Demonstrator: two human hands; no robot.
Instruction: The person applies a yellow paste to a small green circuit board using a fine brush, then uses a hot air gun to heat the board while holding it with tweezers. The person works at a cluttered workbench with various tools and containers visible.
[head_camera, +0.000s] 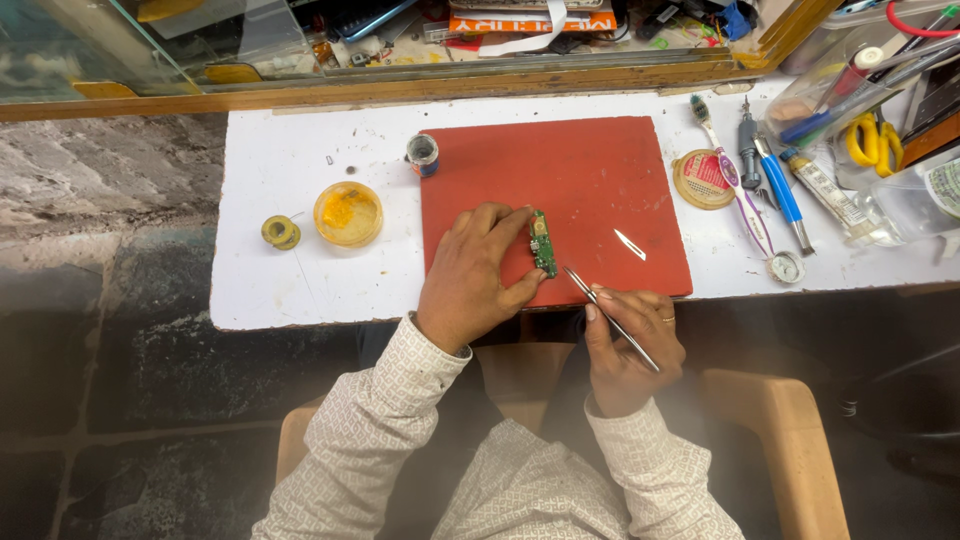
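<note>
Your white-topped bench (290, 290) fills the upper middle of the frame, above a dark stone floor, carrying a red rectangular mat (600, 180). At the mat's lower middle lies a small narrow green circuit board (543, 243), pinched by your left hand (475, 275). Your right hand (630, 345) grips slim metal tweezers (610, 318), their tips together just beside the board.

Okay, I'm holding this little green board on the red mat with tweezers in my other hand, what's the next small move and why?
Probably bring the tweezers tip the short way left onto the green circuit board. The left hand already pins the board against the red mat, while the tweezer tip in the right hand sits just off the board's lower end, apparently not touching.
</note>
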